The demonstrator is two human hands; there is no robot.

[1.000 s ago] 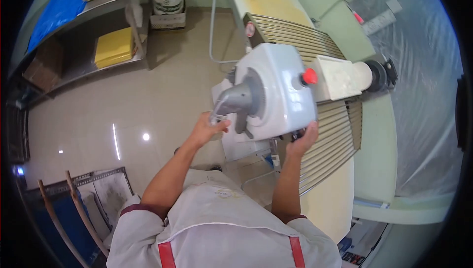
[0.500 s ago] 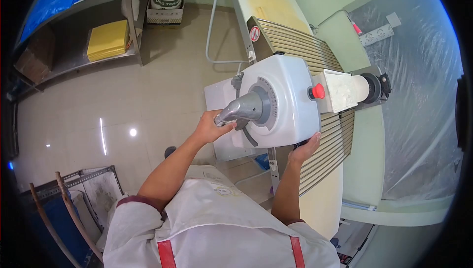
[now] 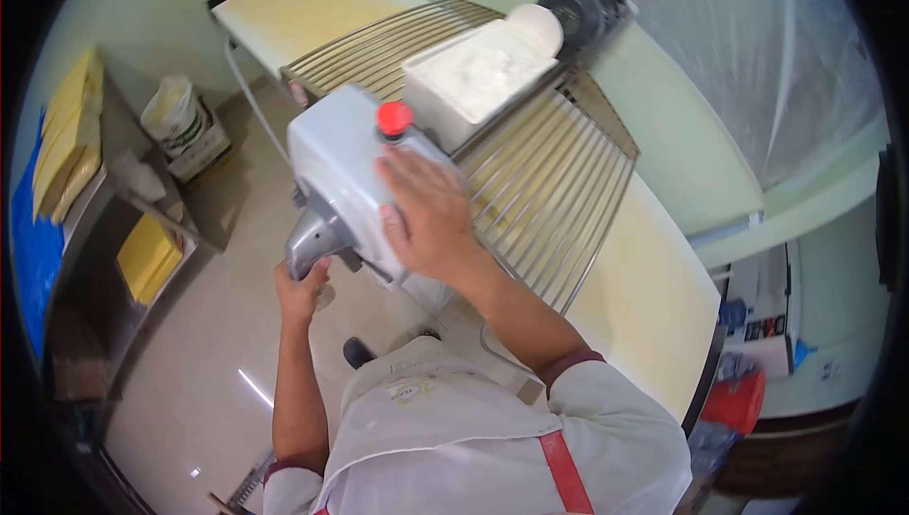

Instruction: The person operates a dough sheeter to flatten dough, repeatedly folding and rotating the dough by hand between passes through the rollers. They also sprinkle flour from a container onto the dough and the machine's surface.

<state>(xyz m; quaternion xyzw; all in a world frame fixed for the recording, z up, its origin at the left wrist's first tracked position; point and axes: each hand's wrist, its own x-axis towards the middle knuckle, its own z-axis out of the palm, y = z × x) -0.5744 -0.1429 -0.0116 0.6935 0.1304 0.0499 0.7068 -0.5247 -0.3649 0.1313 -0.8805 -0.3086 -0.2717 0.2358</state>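
A white machine housing [image 3: 331, 141] with a red push button [image 3: 394, 118] on top stands across a long belt table [image 3: 644, 297]. My left hand [image 3: 301, 288] is wrapped round the grey lever [image 3: 312, 239] on the housing's side. My right hand [image 3: 426, 207] lies flat on top of the housing, just below the red button, fingers spread and holding nothing. Beyond it sits a white tray of flour [image 3: 473, 70] beside a dark motor [image 3: 578, 13]. Metal bar grilles [image 3: 559, 184] slope down on both sides of the housing.
On the left is a metal shelf [image 3: 142, 203] with yellow packages [image 3: 150, 255]. A white sack [image 3: 175, 113] stands in a box behind it. Plastic sheeting [image 3: 739, 51] covers the far wall. A red bucket [image 3: 734, 401] is at the lower right.
The view has turned and shifted toward the belt table's right part. My right hand has moved from the housing's lower edge onto its top. My left hand still holds the lever.
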